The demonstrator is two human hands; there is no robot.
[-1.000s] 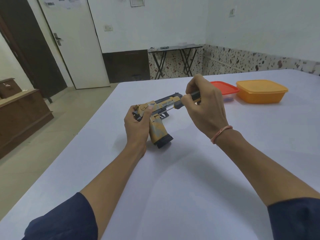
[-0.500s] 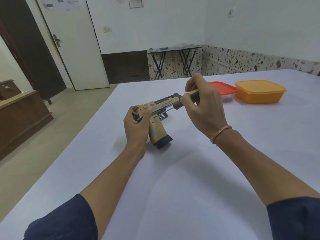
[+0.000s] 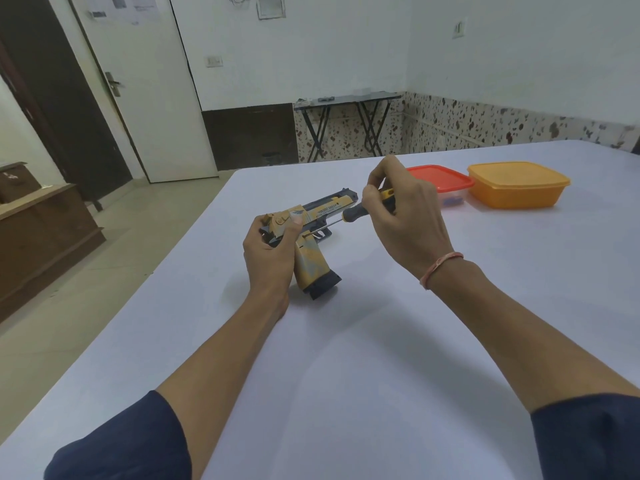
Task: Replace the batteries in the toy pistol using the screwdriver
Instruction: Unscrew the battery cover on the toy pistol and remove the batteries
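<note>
A tan and black toy pistol [image 3: 313, 258] lies on its side on the white table [image 3: 381, 358], barrel pointing away and to the right. My left hand [image 3: 272, 254] grips its rear end, thumb on the slide. My right hand [image 3: 405, 216] holds a screwdriver [image 3: 356, 211] with a black and yellow handle. Its thin metal shaft slants down to the left, and the tip meets the pistol's side just above the grip. The tip itself is too small to see clearly.
A red-lidded box [image 3: 446, 181] and an orange lidded box [image 3: 517, 183] stand on the table behind my right hand. The table's left edge runs diagonally past my left arm. A wooden cabinet [image 3: 41, 237] sits on the floor at the left.
My right hand has drawn back a little to the right, so more of the screwdriver's shaft shows. The pistol and my left hand have stayed put.
</note>
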